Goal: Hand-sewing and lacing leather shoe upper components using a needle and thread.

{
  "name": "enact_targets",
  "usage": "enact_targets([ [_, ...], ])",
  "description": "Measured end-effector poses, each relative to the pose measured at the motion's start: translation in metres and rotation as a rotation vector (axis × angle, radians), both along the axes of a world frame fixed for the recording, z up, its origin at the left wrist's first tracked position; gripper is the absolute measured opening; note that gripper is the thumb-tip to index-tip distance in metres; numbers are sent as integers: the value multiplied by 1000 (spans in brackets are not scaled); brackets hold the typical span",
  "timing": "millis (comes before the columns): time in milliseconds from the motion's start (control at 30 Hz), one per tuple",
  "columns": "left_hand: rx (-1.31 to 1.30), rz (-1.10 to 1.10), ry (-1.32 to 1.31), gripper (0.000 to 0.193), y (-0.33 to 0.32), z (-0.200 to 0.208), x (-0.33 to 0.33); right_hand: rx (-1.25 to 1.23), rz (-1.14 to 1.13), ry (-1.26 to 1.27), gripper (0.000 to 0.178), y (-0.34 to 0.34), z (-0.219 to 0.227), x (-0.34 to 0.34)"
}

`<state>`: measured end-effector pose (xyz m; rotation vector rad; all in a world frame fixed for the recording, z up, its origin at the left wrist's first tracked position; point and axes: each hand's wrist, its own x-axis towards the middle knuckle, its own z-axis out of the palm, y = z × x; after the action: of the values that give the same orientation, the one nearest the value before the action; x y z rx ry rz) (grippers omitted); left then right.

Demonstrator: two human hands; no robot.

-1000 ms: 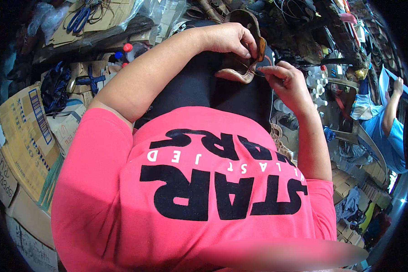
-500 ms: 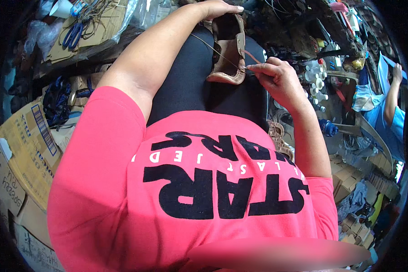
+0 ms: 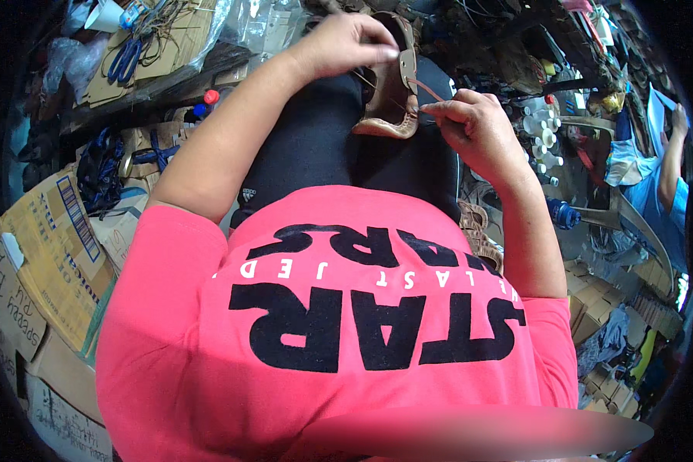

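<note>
A brown leather shoe [image 3: 385, 125] lies across my dark-trousered lap, its opening facing up. Over its opening is my left hand [image 3: 349, 46], fingers curled and thumb close to the eyelet edge; its thumb and forefinger tips come together, and whatever they pinch is too fine to see. At the shoe's near right rim, my right hand [image 3: 471, 122] pinches with thumb and forefinger, its fingertips touching the leather. A reddish lace [image 3: 427, 89] runs from the shoe's side eyelets toward my right hand. What sits between the right fingertips is too small to name.
Brown shoe pieces [image 3: 479, 231] lie beside my right thigh. White bottles [image 3: 543, 131] stand at the right, near a blue capped container [image 3: 564, 213]. At the left are cardboard boxes [image 3: 50, 239] and blue-handled scissors [image 3: 125, 61]. Another person's arm [image 3: 674, 154] shows at the far right.
My left hand has come back from the shoe's far end toward me, over its opening, and its fingers have curled. The right hand stays almost in place at the rim.
</note>
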<state>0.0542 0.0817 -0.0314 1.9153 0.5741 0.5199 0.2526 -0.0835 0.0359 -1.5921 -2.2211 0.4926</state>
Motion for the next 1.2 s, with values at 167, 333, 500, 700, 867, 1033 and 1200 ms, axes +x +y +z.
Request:
enact_targets([
  [167, 88, -139, 163, 32, -24, 16, 11, -147, -60, 84, 20, 1, 5, -5],
  [333, -103, -272, 115, 23, -22, 13, 18, -175, -76, 102, 21, -3, 0, -4],
  [500, 19, -342, 140, 18, -20, 11, 29, -188, -92, 162, 22, -2, -5, -1],
  [700, -110, -454, 192, 22, -15, 22, 24, -264, -126, 149, 25, -9, 2, -1],
  [867, -115, -462, 224, 25, -15, 27, 22, -283, -171, 156, 27, -15, -1, -3],
  [1033, -129, -486, 228, 27, -13, 28, 21, -277, -171, 155, 26, -15, 1, -3],
  [1200, -167, -506, 209, 27, -11, 25, 23, -328, -193, 212, 26, -14, 2, 1],
])
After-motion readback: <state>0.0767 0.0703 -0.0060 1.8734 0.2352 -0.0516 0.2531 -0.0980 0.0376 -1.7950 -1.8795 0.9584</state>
